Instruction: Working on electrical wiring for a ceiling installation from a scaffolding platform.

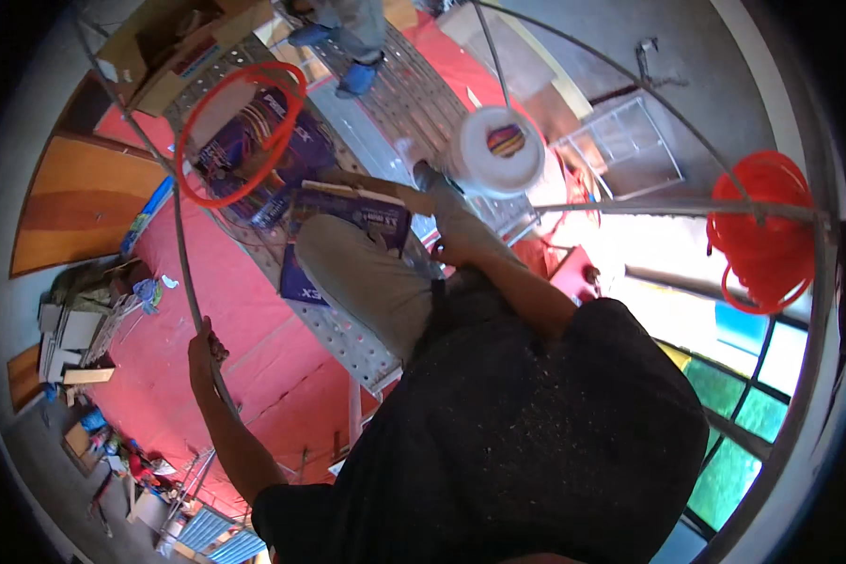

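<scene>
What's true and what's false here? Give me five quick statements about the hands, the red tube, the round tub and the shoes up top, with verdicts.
1. The left hand is closed around a metal bar. True.
2. The right hand holds the same bar. False: it is near the wearer's legs, well apart from that bar.
3. A looped red tube lies over a purple box. True.
4. The round tub is black. False: it is white, with a multicoloured patch.
5. The other person's shoes are blue. True.
</scene>
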